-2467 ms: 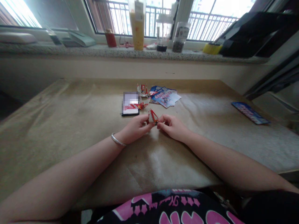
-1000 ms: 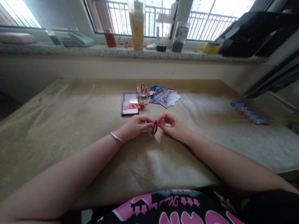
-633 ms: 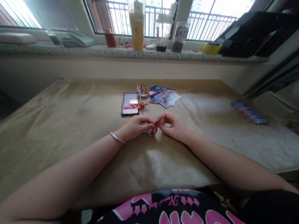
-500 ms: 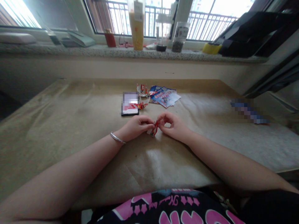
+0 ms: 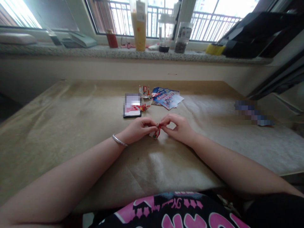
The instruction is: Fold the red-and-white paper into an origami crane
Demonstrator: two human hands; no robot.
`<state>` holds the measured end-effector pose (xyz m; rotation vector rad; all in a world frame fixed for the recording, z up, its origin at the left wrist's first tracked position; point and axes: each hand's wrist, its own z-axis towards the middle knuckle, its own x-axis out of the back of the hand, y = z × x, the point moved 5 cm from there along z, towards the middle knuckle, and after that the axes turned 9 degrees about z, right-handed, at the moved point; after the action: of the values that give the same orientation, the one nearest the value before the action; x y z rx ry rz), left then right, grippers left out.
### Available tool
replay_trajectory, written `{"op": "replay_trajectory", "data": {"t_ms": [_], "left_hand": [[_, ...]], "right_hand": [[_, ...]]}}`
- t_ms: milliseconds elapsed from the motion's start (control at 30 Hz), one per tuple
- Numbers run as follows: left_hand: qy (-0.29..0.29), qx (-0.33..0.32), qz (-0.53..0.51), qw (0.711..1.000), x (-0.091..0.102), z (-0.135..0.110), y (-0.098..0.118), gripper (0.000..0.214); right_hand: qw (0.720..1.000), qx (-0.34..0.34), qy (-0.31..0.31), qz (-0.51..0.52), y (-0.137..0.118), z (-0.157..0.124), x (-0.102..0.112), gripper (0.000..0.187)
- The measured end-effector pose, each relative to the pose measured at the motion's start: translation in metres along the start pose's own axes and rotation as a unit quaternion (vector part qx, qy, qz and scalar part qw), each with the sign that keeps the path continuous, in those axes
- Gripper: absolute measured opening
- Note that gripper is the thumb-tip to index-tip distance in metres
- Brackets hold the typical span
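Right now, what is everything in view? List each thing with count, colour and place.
folded paper piece: one, red and white, pinched between both hands
phone: one, dark, beyond the hands
small folded papers: a few, red and white, beside the phone
printed sheets: several, blue, right of those
table: one, tan covering
windowsill: grey stone, holding jars and a red can
bracelet: one, silver, left wrist
left hand: pinching the piece
right hand: pinching the piece
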<state>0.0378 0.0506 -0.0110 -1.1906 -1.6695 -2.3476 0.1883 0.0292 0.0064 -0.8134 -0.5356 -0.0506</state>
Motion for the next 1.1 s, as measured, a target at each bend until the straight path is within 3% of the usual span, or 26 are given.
{"op": "replay_trajectory", "data": {"t_ms": [367, 800, 1100], "left_hand": [[-0.011, -0.021, 0.01, 1.0, -0.0007, -0.001, 0.0046, 0.02], [-0.053, 0.009, -0.017, 0.998, -0.0064, -0.0015, 0.0008, 0.028], [-0.079, 0.021, -0.027, 0.996, -0.0071, -0.0025, 0.0029, 0.029]], "right_hand": [[0.998, -0.021, -0.059, 0.013, 0.0004, 0.0026, -0.0009, 0.01], [0.998, -0.038, -0.045, 0.033, 0.004, 0.0025, -0.0036, 0.01], [0.996, 0.018, -0.091, -0.018, -0.0024, 0.0036, -0.0004, 0.014]]}}
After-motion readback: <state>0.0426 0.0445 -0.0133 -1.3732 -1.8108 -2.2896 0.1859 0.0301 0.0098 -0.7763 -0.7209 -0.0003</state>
